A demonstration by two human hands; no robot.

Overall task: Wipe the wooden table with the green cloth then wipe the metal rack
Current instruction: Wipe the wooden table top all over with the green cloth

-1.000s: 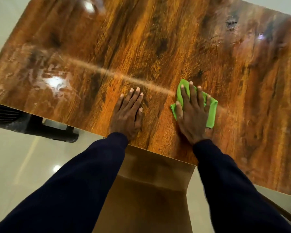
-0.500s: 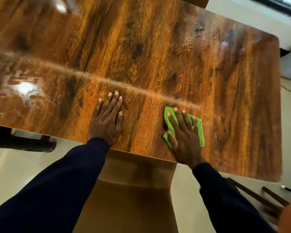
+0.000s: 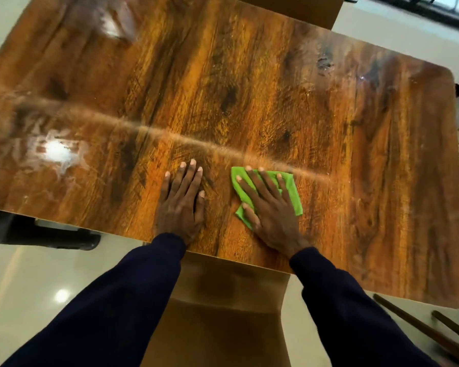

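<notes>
Right hand has slid the green cloth nearer the left hand, close to the near edge of the wooden surface. Both hands lie flat, fingers straight: right presses the cloth, left rests bare. Cloth looks soft, light, likely to bunch (press palm-flat, don't pinch).

The glossy wooden table carried a green cloth close to its near edge, pressed flat under the right hand. The left hand lay flat on bare wood just beside it, fingers straight. Pale glare marked the table's left part.
</notes>
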